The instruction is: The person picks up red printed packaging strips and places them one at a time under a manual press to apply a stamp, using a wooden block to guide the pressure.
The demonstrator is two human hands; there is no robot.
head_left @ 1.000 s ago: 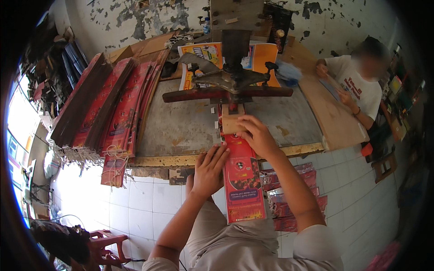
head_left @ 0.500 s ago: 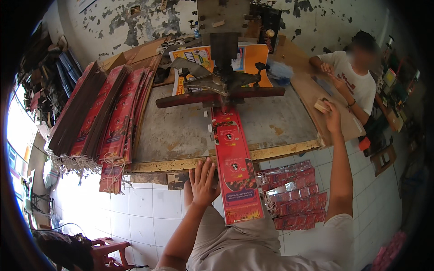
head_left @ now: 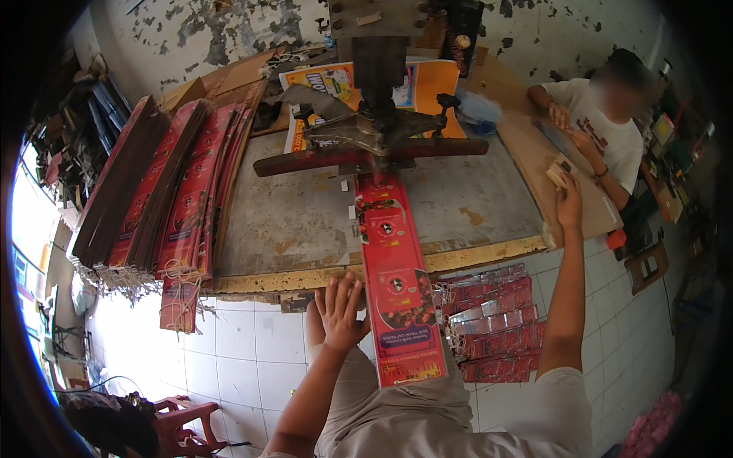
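My right hand (head_left: 569, 204) reaches over the brown board at the right of the table, its fingers closed on a small wooden block (head_left: 558, 171). At the table's front edge my left hand (head_left: 340, 311) lies with fingers spread, just left of a long red printed strip (head_left: 402, 282). The strip's far end lies beneath a dark metal press (head_left: 374, 145) and its near end hangs over the edge above my lap. Small white tabs (head_left: 352, 212) line the strip's left side.
Stacks of red printed strips (head_left: 187, 191) with white strings fill the table's left. Several plastic-wrapped red bundles (head_left: 500, 324) lie on the tiled floor. A co-worker (head_left: 611, 126) sits at the right. A red plastic stool (head_left: 187, 424) stands at lower left.
My right hand has shifted a little right with the wooden block, which is turned differently. The view has tilted slightly. My left hand stays at the table edge.
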